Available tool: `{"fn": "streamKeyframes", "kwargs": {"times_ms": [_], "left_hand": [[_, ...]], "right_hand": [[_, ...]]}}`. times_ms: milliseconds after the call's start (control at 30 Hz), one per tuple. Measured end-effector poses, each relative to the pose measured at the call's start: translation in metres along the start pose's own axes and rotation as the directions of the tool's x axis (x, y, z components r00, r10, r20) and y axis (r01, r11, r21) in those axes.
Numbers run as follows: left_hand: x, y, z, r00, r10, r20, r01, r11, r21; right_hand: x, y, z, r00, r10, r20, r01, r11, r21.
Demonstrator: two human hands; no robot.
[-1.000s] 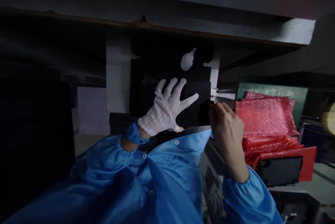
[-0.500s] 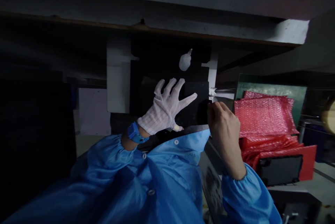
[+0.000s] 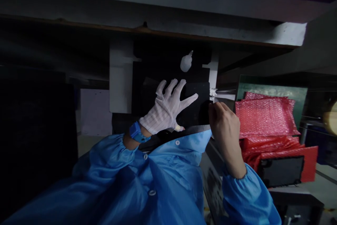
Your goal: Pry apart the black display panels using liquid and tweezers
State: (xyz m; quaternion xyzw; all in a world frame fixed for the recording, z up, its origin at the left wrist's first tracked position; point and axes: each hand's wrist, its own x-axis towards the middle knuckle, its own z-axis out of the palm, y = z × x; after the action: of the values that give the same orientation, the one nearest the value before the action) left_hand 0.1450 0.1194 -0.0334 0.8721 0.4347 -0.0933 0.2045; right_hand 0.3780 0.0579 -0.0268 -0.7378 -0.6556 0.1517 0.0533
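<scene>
Quietly, a worker in a blue smock [image 3: 171,172] pressed close to the near edge of a dark panel [image 3: 198,112], which lay beneath a low ledge [image 3: 168,19]. The gloved left hand [image 3: 168,107] rested on the panel with fingers fanned wide, gripping nothing. At the panel's right edge, the bare right hand [image 3: 225,123] was curled closed, fingertips turned inward; whether it had hold of anything could not be told. Beyond the left fingertips, a small white bottle-like object [image 3: 186,63] stood well apart from both hands, with bare dark surface between. A pale board [image 3: 120,84] showed along the panel's left edge, leaving open room on that side. To the right, red bubble-wrap pouches [image 3: 265,118] crowded near the right hand, with a green board [image 3: 300,102] behind them.
</scene>
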Motion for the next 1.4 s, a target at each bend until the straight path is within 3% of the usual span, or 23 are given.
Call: {"fn": "streamKeyframes", "kwargs": {"times_ms": [200,400,600,1133,1300,1400], "left_hand": [[0.000,0.000,-0.002,1.000,-0.001,0.029,0.002,1.000,-0.015],[-0.001,0.000,0.001,1.000,0.000,-0.016,0.000,1.000,-0.004],[0.000,-0.001,0.000,1.000,-0.003,0.009,0.003,1.000,-0.002],[0.001,-0.002,-0.003,1.000,-0.001,0.007,0.001,1.000,-0.018],[0.001,0.001,-0.004,1.000,-0.012,0.012,0.012,1.000,0.008],[0.002,0.005,-0.007,0.999,-0.021,0.045,0.020,0.999,0.033]], "right_hand": [[0.000,-0.001,-0.001,1.000,0.004,0.001,-0.004,1.000,-0.006],[0.003,-0.007,-0.009,0.996,0.026,0.083,-0.021,0.998,-0.058],[0.006,-0.014,-0.011,0.987,0.077,0.139,-0.070,0.996,-0.059],[-0.002,-0.007,-0.008,0.998,0.055,0.037,-0.054,0.998,-0.034],[-0.005,0.013,-0.014,0.996,0.063,-0.066,-0.056,0.994,0.092],[-0.002,0.027,-0.016,0.992,0.113,-0.048,-0.098,0.965,0.244]]}}
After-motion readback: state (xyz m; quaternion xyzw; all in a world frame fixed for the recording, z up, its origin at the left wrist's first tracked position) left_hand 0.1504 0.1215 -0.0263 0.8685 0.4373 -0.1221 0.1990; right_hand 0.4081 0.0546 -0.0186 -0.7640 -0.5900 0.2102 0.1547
